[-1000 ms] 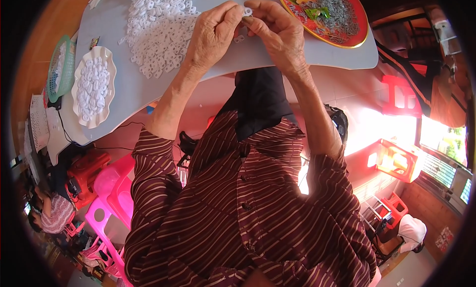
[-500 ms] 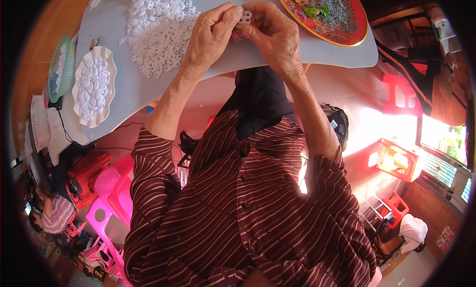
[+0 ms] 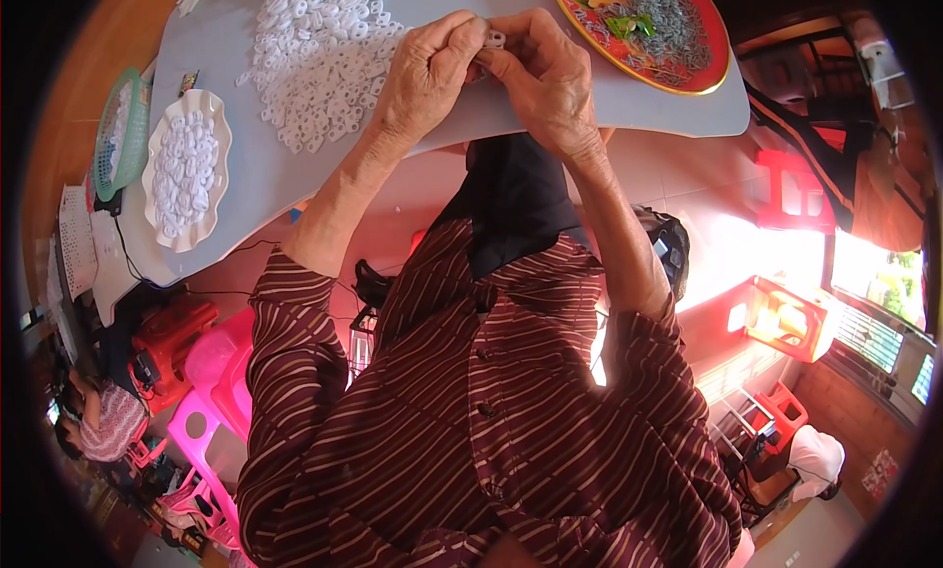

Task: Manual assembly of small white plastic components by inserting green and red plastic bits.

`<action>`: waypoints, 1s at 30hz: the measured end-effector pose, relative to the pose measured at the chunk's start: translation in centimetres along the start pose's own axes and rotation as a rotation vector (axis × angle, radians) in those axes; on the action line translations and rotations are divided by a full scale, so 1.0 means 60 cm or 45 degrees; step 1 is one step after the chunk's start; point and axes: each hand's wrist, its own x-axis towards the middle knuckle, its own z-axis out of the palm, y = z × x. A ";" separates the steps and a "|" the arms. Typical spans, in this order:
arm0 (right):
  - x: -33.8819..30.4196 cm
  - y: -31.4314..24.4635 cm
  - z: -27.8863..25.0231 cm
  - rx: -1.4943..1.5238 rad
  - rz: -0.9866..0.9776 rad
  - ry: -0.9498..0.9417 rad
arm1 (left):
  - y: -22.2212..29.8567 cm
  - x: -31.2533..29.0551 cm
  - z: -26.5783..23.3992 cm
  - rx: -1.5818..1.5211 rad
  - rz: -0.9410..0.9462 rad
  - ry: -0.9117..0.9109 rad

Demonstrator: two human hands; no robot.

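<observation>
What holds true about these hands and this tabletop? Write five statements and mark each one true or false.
1. The left hand and the right hand are close together. True.
2. The gold-rimmed red plate bears small gray pieces. True.
3. The right hand grips that plate's rim. False: it pinches a small white plastic piece.
4. The scalloped white dish holds white pieces. True.
5. That dish stands right of the plate. False: it stands to the left.
</observation>
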 end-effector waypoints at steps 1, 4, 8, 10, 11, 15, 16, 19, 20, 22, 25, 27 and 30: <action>0.000 -0.003 -0.001 -0.024 -0.001 0.005 | -0.001 0.000 0.000 -0.001 -0.001 0.000; 0.000 -0.006 -0.003 -0.113 -0.038 -0.001 | -0.003 -0.003 0.002 0.015 0.019 0.005; 0.001 -0.017 -0.008 -0.274 -0.026 -0.035 | 0.007 0.000 -0.006 -0.039 -0.047 -0.042; 0.002 -0.016 -0.009 -0.211 -0.019 -0.040 | 0.012 -0.001 -0.006 -0.004 -0.087 -0.099; 0.002 -0.013 -0.008 -0.216 -0.022 -0.039 | 0.014 0.001 -0.003 -0.035 -0.113 -0.080; 0.004 -0.007 -0.005 0.126 0.065 0.006 | 0.019 0.004 0.002 -0.082 -0.146 -0.026; 0.005 -0.009 -0.006 0.189 0.093 0.012 | 0.018 0.005 0.002 -0.082 -0.136 -0.014; 0.009 -0.012 -0.012 0.109 0.116 -0.010 | 0.013 0.002 0.001 -0.032 -0.011 0.039; 0.008 -0.006 -0.012 0.138 0.109 0.007 | 0.014 0.001 0.002 -0.046 -0.025 0.016; 0.015 0.003 -0.016 0.160 0.114 0.005 | 0.016 -0.001 -0.003 0.037 -0.016 -0.014; 0.067 -0.014 -0.053 0.042 -0.002 0.016 | 0.023 -0.008 -0.003 -0.035 0.100 -0.004; 0.147 -0.071 -0.082 -0.175 0.108 0.135 | 0.038 -0.018 -0.014 -0.038 -0.007 -0.059; 0.294 -0.066 -0.118 -0.170 -0.096 0.319 | 0.021 -0.030 -0.021 -0.197 -0.100 0.034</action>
